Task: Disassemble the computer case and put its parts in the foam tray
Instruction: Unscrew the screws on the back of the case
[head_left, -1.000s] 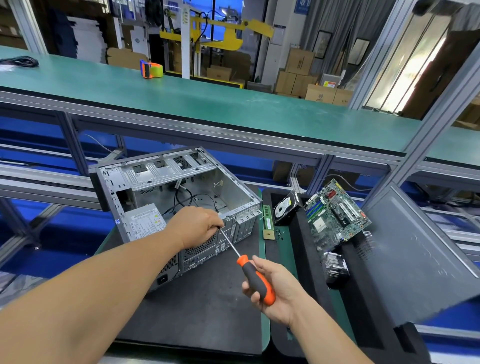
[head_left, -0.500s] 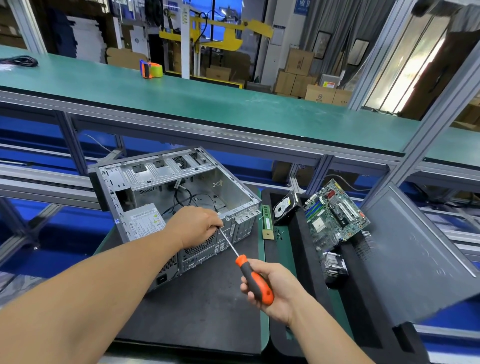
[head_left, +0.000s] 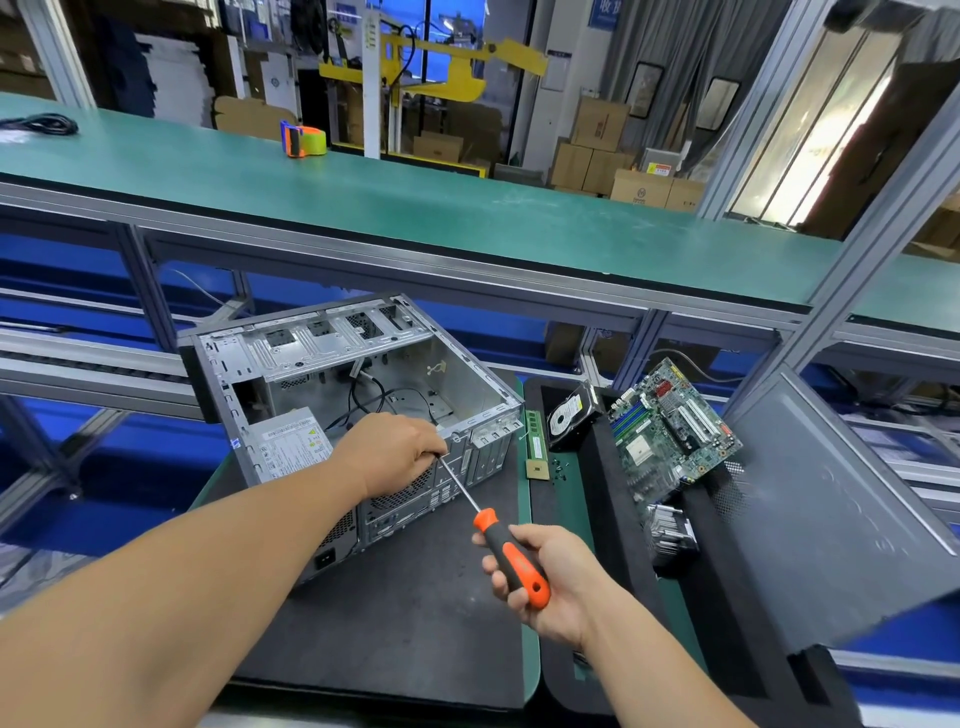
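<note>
On the left I see the open computer case (head_left: 358, 410) lying on a dark mat (head_left: 405, 618) on the table, its power supply (head_left: 291, 447) in the near-left corner, half hidden by my left forearm. My left hand (head_left: 395, 452) rests on the case's rear edge, fingers curled round the screwdriver (head_left: 488, 530) shaft; the tip is hidden under them, so I cannot tell what it meets. My right hand (head_left: 545, 577) clamps the orange-and-black handle just in front of the case. Right of that, a memory stick (head_left: 536, 441) lies beside the foam tray (head_left: 608, 499). The tray holds a hard drive (head_left: 566, 418), the tilted motherboard (head_left: 670, 426) and a heatsink (head_left: 670, 535), partly buried. The side panel (head_left: 841, 514) leans over the tray's right end, covering it.
</note>
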